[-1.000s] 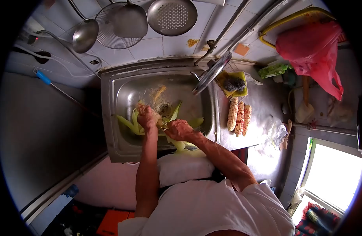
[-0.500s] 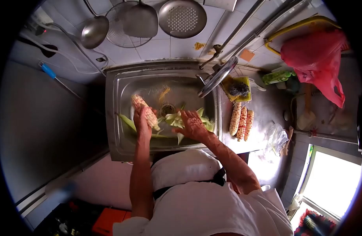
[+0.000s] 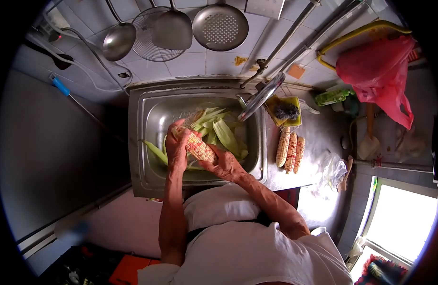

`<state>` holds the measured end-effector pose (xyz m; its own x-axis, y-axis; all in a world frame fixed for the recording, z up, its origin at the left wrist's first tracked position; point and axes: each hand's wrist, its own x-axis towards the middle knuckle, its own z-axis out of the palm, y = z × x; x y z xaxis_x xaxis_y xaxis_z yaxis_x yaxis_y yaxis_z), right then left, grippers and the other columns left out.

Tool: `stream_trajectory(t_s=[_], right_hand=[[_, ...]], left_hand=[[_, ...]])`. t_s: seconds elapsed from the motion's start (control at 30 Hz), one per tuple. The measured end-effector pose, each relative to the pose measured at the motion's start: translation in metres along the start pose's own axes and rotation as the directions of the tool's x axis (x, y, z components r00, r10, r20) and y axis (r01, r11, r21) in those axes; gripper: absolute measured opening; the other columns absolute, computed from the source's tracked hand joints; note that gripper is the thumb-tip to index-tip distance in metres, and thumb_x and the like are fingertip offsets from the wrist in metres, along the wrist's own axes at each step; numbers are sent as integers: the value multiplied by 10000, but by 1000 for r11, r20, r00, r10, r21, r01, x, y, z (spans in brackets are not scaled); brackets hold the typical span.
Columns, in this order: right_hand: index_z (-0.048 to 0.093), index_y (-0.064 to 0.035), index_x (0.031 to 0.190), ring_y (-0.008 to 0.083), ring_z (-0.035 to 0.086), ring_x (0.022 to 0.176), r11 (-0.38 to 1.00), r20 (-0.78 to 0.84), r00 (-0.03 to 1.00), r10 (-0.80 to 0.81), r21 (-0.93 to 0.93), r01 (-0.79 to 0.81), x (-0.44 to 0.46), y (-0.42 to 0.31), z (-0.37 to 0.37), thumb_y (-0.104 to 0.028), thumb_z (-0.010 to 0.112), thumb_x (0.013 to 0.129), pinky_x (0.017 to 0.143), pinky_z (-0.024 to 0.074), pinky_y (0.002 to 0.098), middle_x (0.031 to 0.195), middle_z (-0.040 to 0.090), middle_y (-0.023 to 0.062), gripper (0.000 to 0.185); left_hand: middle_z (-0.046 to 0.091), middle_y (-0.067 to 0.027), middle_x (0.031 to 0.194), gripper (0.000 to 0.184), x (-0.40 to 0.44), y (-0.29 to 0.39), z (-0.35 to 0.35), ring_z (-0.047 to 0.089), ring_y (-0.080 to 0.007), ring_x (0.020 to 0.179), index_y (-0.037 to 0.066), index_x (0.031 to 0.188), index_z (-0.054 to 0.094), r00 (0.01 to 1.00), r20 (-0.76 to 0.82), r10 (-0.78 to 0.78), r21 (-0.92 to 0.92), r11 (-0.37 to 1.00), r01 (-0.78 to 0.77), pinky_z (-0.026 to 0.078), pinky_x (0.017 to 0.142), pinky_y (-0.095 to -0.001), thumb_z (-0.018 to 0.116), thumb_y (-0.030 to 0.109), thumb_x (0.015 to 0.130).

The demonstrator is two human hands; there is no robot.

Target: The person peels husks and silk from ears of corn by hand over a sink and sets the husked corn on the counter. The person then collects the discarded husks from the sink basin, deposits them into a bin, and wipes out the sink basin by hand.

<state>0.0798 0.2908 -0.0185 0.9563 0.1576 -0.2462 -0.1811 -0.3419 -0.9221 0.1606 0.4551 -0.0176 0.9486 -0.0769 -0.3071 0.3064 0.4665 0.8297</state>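
A peeled corn cob [image 3: 198, 146] with red and pale kernels is held slanting over the sink [image 3: 137, 156]. My left hand [image 3: 177, 146] is wrapped round its upper left end. At the lower right end, my right hand [image 3: 224, 165] closes on the cob with thumb and fingers. Behind the cob, loose green husks [image 3: 224, 134] lie piled in the basin, partly hidden by the cob and my hands. Another long husk strip [image 3: 155, 151] lies by the basin's left wall.
Three peeled corn cobs [image 3: 291, 151] lie side by side on the counter right of the sink. Behind them is a yellow tray [image 3: 293, 102] with a dark scrubber. The faucet [image 3: 262, 96] juts over the basin's back right corner. A crumpled clear bag [image 3: 330, 167] lies farther right.
My right hand has moved from the husks to the cob and closed on its lower end. The husks now lie farther back in the basin, in a heap.
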Motion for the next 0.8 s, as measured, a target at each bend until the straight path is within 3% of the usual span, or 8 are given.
stream_trajectory(t_s=[0.1,0.37,0.43,0.57,0.7,0.73,0.77,0.8], right_hand=[[533,-4,1321,362,699,933,986,8,998,62,-157,-60,-8,-24,-19,-325,757,867,821,532,431,989,696,231,599],[500,-21,1332,448,666,992,960,-44,994,-95,-269,80,-24,-2,-19,-340,734,871,851,529,489,1038,688,259,608],[496,-25,1331,452,660,1002,957,-80,990,-118,-275,92,-27,0,-19,-347,731,874,858,526,495,1056,682,264,606],[491,-31,1334,451,637,1051,960,-170,985,-32,-280,-17,-31,22,-22,-345,721,884,898,507,510,1120,660,265,594],[503,-24,1336,445,614,1081,981,-219,975,-43,-196,-1,-35,36,-32,-332,723,878,937,485,494,1150,643,259,594],[514,-18,1331,447,612,1082,992,-218,975,-29,-128,1,-35,31,-35,-329,727,873,933,483,486,1153,640,261,593],[541,-6,1311,403,641,1025,997,-190,982,19,-67,-32,-36,16,-41,-344,721,889,910,490,463,1090,656,244,570],[541,-6,1311,403,641,1025,997,-194,981,18,-65,-31,-36,12,-42,-344,721,889,910,490,463,1090,656,244,570]], left_hand=[[682,-67,908,251,4,1,-15,665,-143,797,21,1114,640,989,59,136,379,913,-148,548,770,-284,675,232,983],[693,-67,833,344,6,3,-19,687,-174,945,7,887,695,986,160,51,475,871,-123,518,805,-293,606,304,1036],[708,-97,861,337,5,7,-14,699,-212,984,18,867,680,972,152,180,190,960,-208,505,913,-370,605,299,1036],[389,57,634,301,13,35,-28,597,-130,735,101,799,599,964,131,232,-310,933,-182,383,1150,-509,644,328,992],[645,-27,790,188,28,32,-77,654,-142,797,61,935,676,946,230,230,-605,795,-46,482,1071,-477,712,245,954],[670,-77,923,177,29,22,-88,678,-179,870,44,1060,669,981,156,115,-125,987,-96,474,1079,-467,681,198,974],[695,-126,1057,227,31,10,-102,702,-216,944,27,1184,662,998,31,54,389,919,-62,466,1088,-457,650,152,994],[625,-185,1319,397,26,3,-104,678,-269,1116,15,1401,537,997,57,58,926,369,-75,474,1068,-432,582,126,1023]])
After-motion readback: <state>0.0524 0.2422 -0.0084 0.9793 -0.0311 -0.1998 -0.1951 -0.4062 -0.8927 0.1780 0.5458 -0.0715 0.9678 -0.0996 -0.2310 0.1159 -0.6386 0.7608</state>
